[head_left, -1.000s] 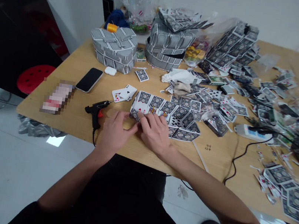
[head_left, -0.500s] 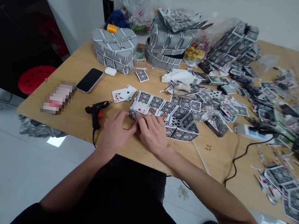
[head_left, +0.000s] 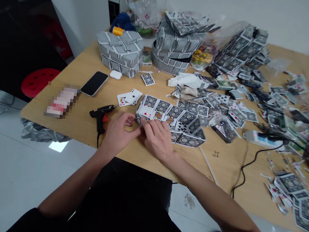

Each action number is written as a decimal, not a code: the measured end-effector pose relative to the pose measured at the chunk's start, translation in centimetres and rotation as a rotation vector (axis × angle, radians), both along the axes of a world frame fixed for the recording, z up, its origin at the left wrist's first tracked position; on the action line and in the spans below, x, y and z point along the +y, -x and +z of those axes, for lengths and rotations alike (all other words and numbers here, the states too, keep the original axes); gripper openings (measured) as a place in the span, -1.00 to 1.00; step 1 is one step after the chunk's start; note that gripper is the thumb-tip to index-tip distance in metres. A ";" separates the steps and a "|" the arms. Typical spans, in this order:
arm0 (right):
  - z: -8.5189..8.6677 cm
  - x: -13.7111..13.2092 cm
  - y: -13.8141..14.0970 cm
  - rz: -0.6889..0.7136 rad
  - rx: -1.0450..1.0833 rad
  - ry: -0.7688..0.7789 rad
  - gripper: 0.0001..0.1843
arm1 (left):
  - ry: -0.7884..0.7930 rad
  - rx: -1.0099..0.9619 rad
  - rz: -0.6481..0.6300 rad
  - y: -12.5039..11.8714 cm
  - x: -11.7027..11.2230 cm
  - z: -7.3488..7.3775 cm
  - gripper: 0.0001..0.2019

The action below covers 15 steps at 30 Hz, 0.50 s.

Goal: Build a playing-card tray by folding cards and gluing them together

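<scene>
An open box made of folded playing cards (head_left: pixel 187 140) lies on the table in front of me, grey card backs outside and some faces showing inside. My right hand (head_left: pixel 158 138) is closed over its near wall towards the left end, fingertips bent over the edge. At the near left corner is my left hand (head_left: pixel 120 132), its fingers curled and its thumb reaching to the card wall beside the right fingertips. The exact contact there is partly hidden. Just left of my left hand, a black glue gun (head_left: pixel 101 119) rests with its nozzle towards loose playing cards (head_left: pixel 129 97).
A phone (head_left: pixel 94 83) and a white earbud case (head_left: pixel 115 74) lie at left. Woven grey boxes (head_left: pixel 120 54) stand behind. Scattered cards (head_left: pixel 236 112), a power strip (head_left: pixel 263 139) and its black cable (head_left: pixel 243 172) occupy the right side.
The view has shifted slightly, so everything sits a little further right and lower. My left fingers have curled and lifted slightly; my right hand stays on the box wall.
</scene>
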State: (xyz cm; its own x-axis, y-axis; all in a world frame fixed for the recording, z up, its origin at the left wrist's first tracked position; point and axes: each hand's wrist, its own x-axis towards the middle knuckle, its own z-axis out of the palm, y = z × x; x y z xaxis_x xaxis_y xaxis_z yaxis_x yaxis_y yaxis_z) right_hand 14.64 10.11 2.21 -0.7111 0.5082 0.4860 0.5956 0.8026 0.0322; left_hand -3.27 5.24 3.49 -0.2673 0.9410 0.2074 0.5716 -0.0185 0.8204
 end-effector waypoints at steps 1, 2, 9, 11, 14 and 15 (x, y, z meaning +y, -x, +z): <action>-0.1 0.0 0.0 0.002 -0.002 0.001 -0.70 | -0.004 -0.009 -0.006 0.0 0.1 0.0 -0.71; -0.2 0.0 0.0 0.007 0.000 -0.006 -0.70 | -0.008 -0.019 -0.012 0.1 0.1 0.0 -0.71; -0.6 0.0 -0.2 0.046 0.088 -0.090 -0.76 | 0.003 -0.048 -0.044 0.1 0.0 -0.3 -0.72; -0.7 0.0 -0.2 0.053 0.096 -0.074 -0.76 | -0.007 -0.037 -0.039 0.2 0.0 -0.5 -0.69; -1.0 0.1 -0.1 0.066 0.116 -0.065 -0.76 | -0.031 0.007 -0.051 0.4 0.1 -0.6 -0.70; -1.0 0.1 -0.1 0.070 0.122 -0.065 -0.76 | -0.040 0.018 -0.060 0.4 0.1 -0.6 -0.72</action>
State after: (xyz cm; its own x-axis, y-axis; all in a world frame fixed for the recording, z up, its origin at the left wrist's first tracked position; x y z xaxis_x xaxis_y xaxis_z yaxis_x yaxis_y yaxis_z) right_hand 14.69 10.20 1.19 -0.6772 0.4246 0.6009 0.5413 0.8407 0.0160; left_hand -3.66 5.33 2.89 -0.2068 0.9461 0.2494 0.5834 -0.0855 0.8077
